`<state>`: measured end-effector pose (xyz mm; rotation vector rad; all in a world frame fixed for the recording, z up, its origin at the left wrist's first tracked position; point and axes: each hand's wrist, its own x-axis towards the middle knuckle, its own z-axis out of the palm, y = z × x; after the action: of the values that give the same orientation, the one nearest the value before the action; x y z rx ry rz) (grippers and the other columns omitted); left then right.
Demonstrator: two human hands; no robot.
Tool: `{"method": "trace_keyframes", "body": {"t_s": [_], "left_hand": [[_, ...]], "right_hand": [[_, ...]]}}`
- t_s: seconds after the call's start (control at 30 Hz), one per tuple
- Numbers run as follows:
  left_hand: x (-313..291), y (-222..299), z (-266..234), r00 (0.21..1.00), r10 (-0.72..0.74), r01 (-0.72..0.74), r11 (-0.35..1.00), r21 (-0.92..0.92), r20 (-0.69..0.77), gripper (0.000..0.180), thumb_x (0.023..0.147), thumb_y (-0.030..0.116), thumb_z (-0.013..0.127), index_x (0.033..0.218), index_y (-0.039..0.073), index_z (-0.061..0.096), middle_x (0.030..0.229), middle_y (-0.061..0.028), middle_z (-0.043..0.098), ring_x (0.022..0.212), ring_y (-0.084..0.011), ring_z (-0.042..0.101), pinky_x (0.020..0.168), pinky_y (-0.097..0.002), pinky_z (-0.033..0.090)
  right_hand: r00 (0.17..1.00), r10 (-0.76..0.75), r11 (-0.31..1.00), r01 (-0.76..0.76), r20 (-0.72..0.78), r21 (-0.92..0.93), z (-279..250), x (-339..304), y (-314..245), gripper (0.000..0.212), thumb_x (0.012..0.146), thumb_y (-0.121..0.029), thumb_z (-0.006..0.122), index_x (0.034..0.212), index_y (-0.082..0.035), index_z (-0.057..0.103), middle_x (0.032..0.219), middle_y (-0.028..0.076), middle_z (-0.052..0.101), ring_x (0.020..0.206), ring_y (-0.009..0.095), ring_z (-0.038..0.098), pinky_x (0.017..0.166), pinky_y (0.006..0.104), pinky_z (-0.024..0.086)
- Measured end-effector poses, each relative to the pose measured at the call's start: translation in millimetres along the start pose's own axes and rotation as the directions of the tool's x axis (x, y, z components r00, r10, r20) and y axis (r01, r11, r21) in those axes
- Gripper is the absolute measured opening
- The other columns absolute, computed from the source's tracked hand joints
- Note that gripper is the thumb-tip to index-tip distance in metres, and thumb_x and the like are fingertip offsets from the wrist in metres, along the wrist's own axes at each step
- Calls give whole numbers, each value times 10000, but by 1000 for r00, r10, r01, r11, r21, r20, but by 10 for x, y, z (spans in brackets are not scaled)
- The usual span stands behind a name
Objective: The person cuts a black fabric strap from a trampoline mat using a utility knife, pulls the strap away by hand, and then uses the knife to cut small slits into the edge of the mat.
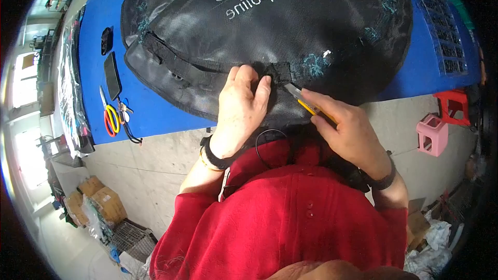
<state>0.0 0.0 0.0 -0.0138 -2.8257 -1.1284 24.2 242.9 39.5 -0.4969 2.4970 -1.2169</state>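
Observation:
A large round black trampoline mat (218, 36) with pale lettering lies on the blue table, its near edge overhanging toward me. Close to that edge, my left hand (243, 101) pinches a black strap (199, 75) that runs along the mat. My right hand (350, 127) grips a yellow utility knife (307, 106), its blade out and pointing at the strap's end just right of my left fingers. Whether the blade touches the fabric, I cannot tell. Tufts of teal thread (315, 65) stick to the mat beside the blade.
On the blue table (93, 103) at left lie scissors (110, 119) with red and yellow handles, a dark phone (112, 76), keys (124, 108) and a small black object (106, 40). Plastic-wrapped rows of dark pieces (446, 36) lie at right. Pink (432, 135) and red stools (453, 107) stand beyond.

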Motion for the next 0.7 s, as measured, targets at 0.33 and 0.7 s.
{"method": "trace_keyframes", "body": {"t_s": [0.33, 0.7], "left_hand": [[4, -3, -385, 999, -8, 16, 982, 187, -40, 246, 920, 137, 792, 1076, 8, 652, 1037, -176, 630, 857, -345, 666, 767, -411, 552], [-297, 30, -289, 962, 218, -139, 908, 396, -162, 395, 858, -29, 735, 1243, -15, 648, 1387, -263, 568, 1282, -448, 574, 1060, -492, 510]], "right_hand": [[949, 100, 979, -40, -300, 202, -418, 157, 434, 500, 976, -51, 703, 1463, -107, 602, 1409, 148, 682, 1304, 233, 653, 1049, 360, 522], [912, 348, 841, -202, -217, 502, -615, 224, 791, 534, 1031, -119, 651, 1540, -249, 554, 861, -18, 630, 604, 20, 543, 532, 185, 485]]}}
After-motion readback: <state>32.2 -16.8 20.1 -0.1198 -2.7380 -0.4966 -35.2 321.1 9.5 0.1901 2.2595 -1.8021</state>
